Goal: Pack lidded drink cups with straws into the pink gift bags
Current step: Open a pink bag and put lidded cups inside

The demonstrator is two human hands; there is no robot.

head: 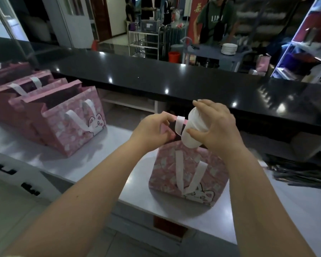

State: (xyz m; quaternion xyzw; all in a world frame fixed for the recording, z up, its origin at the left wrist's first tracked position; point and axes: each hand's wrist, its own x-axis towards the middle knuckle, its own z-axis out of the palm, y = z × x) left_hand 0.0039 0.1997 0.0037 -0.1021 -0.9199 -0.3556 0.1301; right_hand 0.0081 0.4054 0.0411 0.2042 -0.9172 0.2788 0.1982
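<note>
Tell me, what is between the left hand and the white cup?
In the head view, a white handle of the pink bag stands between the left hand and the cup.

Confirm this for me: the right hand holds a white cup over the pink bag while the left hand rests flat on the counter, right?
Not quite. The left hand isn't resting flat; its fingers pinch the top edge of the pink bag. The rest stands: the right hand holds the white cup over that bag. The head view shows it.
</note>
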